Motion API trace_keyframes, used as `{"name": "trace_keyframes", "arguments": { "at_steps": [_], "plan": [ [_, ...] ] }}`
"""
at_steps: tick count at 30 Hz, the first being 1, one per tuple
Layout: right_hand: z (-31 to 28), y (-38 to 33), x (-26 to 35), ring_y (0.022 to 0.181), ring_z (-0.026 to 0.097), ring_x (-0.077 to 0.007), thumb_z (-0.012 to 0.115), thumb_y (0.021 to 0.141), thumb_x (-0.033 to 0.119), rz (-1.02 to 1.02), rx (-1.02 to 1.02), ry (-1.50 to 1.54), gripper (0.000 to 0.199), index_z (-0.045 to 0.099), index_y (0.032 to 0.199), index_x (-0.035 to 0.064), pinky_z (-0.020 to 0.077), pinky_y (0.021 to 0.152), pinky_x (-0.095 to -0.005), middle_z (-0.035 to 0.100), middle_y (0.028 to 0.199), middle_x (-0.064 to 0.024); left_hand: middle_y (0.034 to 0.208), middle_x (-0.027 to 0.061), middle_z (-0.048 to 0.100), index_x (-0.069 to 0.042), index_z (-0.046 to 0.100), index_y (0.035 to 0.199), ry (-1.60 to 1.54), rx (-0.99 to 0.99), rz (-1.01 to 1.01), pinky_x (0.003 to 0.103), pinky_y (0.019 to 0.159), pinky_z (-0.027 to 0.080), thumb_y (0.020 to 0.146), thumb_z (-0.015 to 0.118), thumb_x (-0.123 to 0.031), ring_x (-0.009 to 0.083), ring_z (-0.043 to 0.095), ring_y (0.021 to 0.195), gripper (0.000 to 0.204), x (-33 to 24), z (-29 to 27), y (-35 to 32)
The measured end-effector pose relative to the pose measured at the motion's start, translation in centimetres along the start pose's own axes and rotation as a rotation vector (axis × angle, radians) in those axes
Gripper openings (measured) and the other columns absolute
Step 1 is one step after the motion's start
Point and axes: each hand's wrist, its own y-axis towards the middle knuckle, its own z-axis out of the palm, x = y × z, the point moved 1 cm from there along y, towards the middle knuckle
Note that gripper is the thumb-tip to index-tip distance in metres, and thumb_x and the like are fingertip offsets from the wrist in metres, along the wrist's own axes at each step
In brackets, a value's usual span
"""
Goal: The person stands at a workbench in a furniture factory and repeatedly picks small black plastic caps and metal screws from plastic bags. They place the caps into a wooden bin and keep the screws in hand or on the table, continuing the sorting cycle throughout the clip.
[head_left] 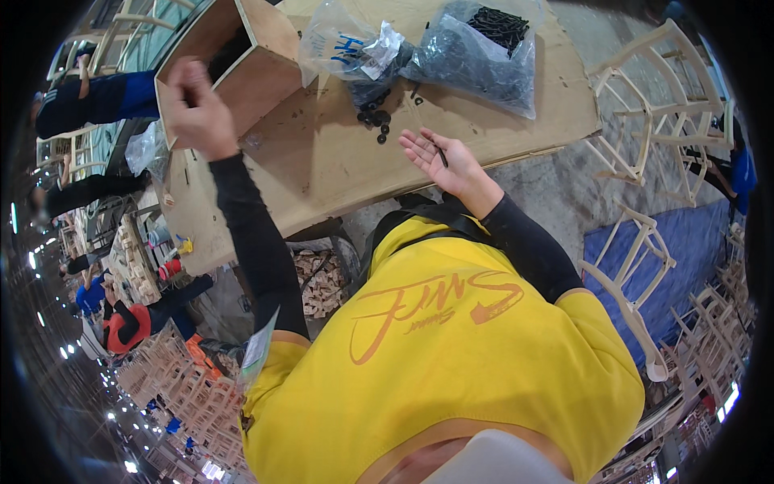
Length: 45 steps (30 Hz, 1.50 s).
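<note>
Palm up over the table's near edge, my right hand (445, 161) has a black bolt (440, 152) lying across it, with the fingers stretched out and the thumb beside the bolt. My left hand (197, 113) is raised at the front of an open wooden box (270, 68). Its fingers are curled in, and whatever they may hold is hidden. Between the hands, several black washers (382, 127) lie loose on the brown tabletop (282, 173). Behind them are a clear plastic bag (326, 40) and a larger bag (484, 81) with many black bolts (498, 28) showing at its opening.
Pale wooden chair frames (645, 105) stand on the floor to the right, one by a blue sheet (677, 250). Beneath the table sits a sack of wood blocks (318, 282). Other people, one in a red top (133, 327), are at the left among stacked chair frames (173, 375).
</note>
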Motion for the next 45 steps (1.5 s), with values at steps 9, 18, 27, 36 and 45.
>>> {"name": "trace_keyframes", "arguments": {
  "at_steps": [9,18,27,36,45],
  "plan": [
    [0.3,0.0,1.0,0.118,0.055,-0.0277,0.022,0.104,0.019,-0.059,0.084,0.01,0.022,0.042,0.106,0.0082,0.0476,0.096,-0.0365,0.052,0.133,-0.0201,0.093,0.0058,0.07,-0.005,0.059,0.109,-0.797,0.983,-0.636,0.017,0.055,0.042,0.096,0.057,-0.015,0.0018,0.053,0.064,0.016,-4.0,2.3,-11.6],
    [0.6,1.1,0.2,0.096,0.06,-0.0174,0.023,0.105,0.023,-0.041,0.108,-0.096,0.024,0.044,0.101,0.0114,0.048,0.093,-0.035,0.057,0.128,-0.0135,0.081,-0.0004,0.063,0.0,0.065,0.094,-0.779,0.93,-0.616,0.022,0.063,0.044,0.087,0.067,-0.009,0.0046,0.053,0.07,0.011,-6.9,5.0,-20.1],
    [-0.8,2.2,0.0,0.097,0.06,-0.0198,0.025,0.105,0.025,0.168,0.361,0.056,0.026,0.045,0.111,0.01,0.0487,0.094,-0.037,0.059,0.121,-0.0133,0.077,0.0061,0.054,-0.009,0.069,0.091,-0.461,0.81,-0.092,0.03,0.059,0.047,0.08,0.072,-0.012,0.0187,0.059,0.067,0.011,-7.1,3.6,-19.2],
    [2.6,2.5,4.8,0.095,0.062,-0.021,0.039,0.102,0.027,-0.235,0.041,-0.571,0.03,0.051,0.118,0.0045,0.0514,0.082,-0.0331,0.063,0.112,-0.0117,0.083,0.0047,0.068,-0.002,0.07,0.085,-0.261,0.169,0.12,0.026,0.065,0.048,0.086,0.07,-0.013,0.0126,0.06,0.073,0.011,1.4,3.1,-2.2],
    [1.7,10.9,25.0,0.112,0.056,-0.0355,0.058,0.088,0.024,-1.4,-0.363,-1.827,0.036,0.059,0.121,0.0086,0.0447,0.095,-0.0422,0.06,0.12,-0.0179,0.091,0.0035,0.067,-0.001,0.068,0.101,-0.209,0.169,-0.14,0.026,0.073,0.049,0.092,0.063,-0.015,0.0105,0.06,0.08,0.018,2.8,2.0,-3.0]
  ]
}}
